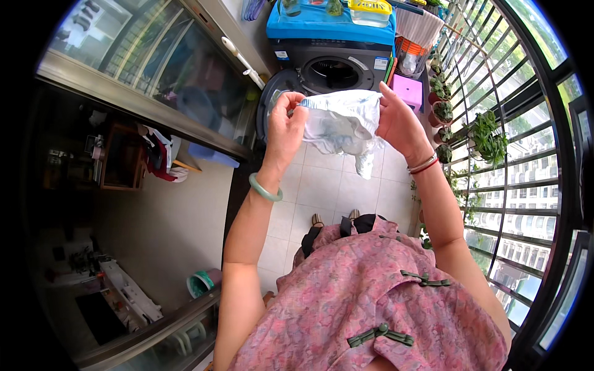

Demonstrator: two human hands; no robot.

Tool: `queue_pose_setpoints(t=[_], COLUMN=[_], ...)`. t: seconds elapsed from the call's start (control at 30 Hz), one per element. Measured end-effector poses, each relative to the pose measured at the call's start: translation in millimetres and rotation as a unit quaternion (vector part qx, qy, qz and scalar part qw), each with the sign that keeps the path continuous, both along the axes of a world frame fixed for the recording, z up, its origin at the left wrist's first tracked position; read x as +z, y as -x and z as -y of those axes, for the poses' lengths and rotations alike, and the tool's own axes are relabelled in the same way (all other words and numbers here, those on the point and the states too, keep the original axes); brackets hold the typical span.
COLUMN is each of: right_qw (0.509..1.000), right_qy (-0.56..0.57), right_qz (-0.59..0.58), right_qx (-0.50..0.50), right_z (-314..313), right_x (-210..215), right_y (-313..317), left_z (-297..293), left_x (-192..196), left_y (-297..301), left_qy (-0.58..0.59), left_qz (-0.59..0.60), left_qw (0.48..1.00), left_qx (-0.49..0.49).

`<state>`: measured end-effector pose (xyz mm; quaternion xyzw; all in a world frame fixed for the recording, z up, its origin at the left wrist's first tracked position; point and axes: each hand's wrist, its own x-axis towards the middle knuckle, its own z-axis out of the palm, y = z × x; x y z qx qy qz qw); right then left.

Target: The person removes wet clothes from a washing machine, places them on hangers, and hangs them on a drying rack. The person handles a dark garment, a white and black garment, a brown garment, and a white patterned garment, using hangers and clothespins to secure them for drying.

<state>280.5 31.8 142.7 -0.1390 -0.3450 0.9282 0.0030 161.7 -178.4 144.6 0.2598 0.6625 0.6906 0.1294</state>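
Note:
A small thin white garment (340,123) with gathered, crumpled edges is stretched between my two hands, its exact kind unclear. At its upper left corner my left hand (287,127) pinches the edge with closed fingers. My right hand (402,127) holds the other end, palm turned inward, with part of its grip hidden by the fabric. A loose flap of it hangs down near the right hand. Beyond the garment is a dark front-loading washing machine (337,68), its round door (272,102) swung out to the left.
A blue cover (328,25) lies on the washer, with a yellow-lidded container (370,12) on top. To its right stands a purple box (407,93). Potted plants (442,112) line the barred railing on the right. Sliding glass doors (167,80) are at left, above pale floor tiles (315,185).

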Motion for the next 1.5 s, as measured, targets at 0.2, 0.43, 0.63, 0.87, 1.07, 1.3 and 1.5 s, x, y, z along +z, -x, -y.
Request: queue_pose_setpoints(t=[0.2,0.43,0.63,0.87,1.07,1.3,1.5], right_qw=[0.594,0.596,0.762,0.72,0.753,0.65,0.958], right_qy=[-0.793,-0.79,-0.586,-0.626,-0.577,-0.74,-0.249], right_qz=[0.107,0.093,0.056,0.159,0.025,0.114,0.003], right_qx=[-0.087,-0.108,-0.269,-0.254,-0.315,-0.13,-0.144], right_z=[36,61,-1,-32,-27,-29,-22], right_x=[3,-7,26,36,46,-65,3], right_y=[-21,-5,-30,-23,-30,-31,-12], left_z=[-23,-21,47,112,123,165,129], left_x=[54,76,32,20,83,-27,31], left_y=[-7,-25,26,62,64,71,88], left_qy=[0.139,0.136,0.319,0.43,-0.09,0.319,0.23], left_qz=[-0.385,-0.403,-0.442,0.004,-0.023,-0.146,-0.182], left_qw=[0.911,0.905,0.838,0.903,0.992,0.936,0.956], left_qx=[0.056,0.021,0.026,0.008,0.082,-0.005,0.001])
